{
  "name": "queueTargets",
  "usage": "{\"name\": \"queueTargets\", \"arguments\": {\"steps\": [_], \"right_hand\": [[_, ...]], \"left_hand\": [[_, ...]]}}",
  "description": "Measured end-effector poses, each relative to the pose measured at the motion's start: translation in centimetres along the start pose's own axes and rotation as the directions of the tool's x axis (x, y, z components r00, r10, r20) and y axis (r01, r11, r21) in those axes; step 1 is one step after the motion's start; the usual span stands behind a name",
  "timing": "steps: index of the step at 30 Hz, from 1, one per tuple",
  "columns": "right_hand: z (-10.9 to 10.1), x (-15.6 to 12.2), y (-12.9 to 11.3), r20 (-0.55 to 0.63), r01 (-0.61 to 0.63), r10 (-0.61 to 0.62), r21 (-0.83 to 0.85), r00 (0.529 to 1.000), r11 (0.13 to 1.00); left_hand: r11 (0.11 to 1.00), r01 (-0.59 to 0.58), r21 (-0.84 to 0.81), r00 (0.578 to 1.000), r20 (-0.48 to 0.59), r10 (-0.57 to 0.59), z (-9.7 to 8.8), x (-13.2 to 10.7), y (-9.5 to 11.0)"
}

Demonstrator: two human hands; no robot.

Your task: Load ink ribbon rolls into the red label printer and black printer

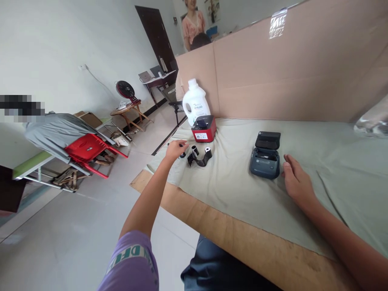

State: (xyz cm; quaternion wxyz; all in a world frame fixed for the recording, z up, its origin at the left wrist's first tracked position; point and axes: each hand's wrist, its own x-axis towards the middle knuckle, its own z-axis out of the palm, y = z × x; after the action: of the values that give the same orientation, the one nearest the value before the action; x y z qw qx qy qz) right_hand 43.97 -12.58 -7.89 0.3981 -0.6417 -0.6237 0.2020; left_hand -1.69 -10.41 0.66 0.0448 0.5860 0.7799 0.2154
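Observation:
My left hand (176, 150) hovers at the left side of the cloth-covered table, fingers stretched out. Partly hidden beneath it is a small black object (182, 155); its kind does not show. Just right of that lies a black ribbon (201, 162) between a small black roll (194, 150) and a white-ended roll (207, 151). A dark blue-grey label printer (264, 166) stands with its lid (268, 140) raised. Close by its right side is my right hand (297, 180), with fingers apart and nothing seen in them.
A red and black box-shaped device (204, 129) and a white jug (196, 102) stand behind the ribbon. A cardboard wall (273, 72) borders the back. Clear plastic (374, 119) sits far right. People are beyond the table, one on a red chair (87, 148).

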Motion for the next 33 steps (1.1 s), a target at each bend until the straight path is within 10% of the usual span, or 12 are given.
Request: {"name": "queueTargets", "arguments": {"steps": [6, 10, 12, 16, 21, 25, 28, 33], "right_hand": [[-0.2, -0.2, -0.5, 0.032, -0.049, 0.047, 0.066, 0.998, 0.997], [-0.9, -0.4, -1.9, -0.036, 0.037, -0.036, 0.038, 0.999, 0.999], [-1.8, -0.3, -3.8, -0.068, 0.147, -0.145, 0.033, 0.987, 0.989], [-3.9, 1.3, -9.3, 0.116, 0.286, -0.302, 0.136, 0.946, 0.949], [-5.8, 6.2, -12.4, 0.375, 0.304, -0.353, 0.184, 0.857, 0.935], [-6.7, 8.5, -10.8, 0.464, 0.231, -0.281, 0.163, 0.84, 0.959], [-6.5, 8.5, -9.9, 0.442, 0.149, -0.183, 0.112, 0.878, 0.983], [-4.9, 7.7, -10.1, 0.582, 0.083, -0.2, 0.22, 0.788, 0.972]], "left_hand": [[1.0, 0.012, 0.029, 0.99, 0.142, -0.016, 1.1, 0.0, 2.4], [0.971, -0.045, -0.233, 0.994, -0.104, 0.021, -0.6, -0.7, 4.3], [0.782, -0.098, -0.615, 0.986, -0.168, -0.009, -0.9, -1.7, 6.8], [0.238, 0.083, -0.968, 0.984, 0.116, 0.131, 2.0, -4.9, 14.4], [0.127, 0.219, -0.967, 0.931, 0.246, 0.271, 8.2, -7.5, 22.0], [0.156, 0.114, -0.981, 0.946, 0.156, 0.285, 11.9, -7.3, 23.5], [0.351, -0.214, -0.912, 0.954, -0.119, 0.275, 13.1, -7.5, 23.0], [0.537, -0.64, -0.55, 0.768, -0.454, 0.451, 13.3, -8.3, 22.3]]}}
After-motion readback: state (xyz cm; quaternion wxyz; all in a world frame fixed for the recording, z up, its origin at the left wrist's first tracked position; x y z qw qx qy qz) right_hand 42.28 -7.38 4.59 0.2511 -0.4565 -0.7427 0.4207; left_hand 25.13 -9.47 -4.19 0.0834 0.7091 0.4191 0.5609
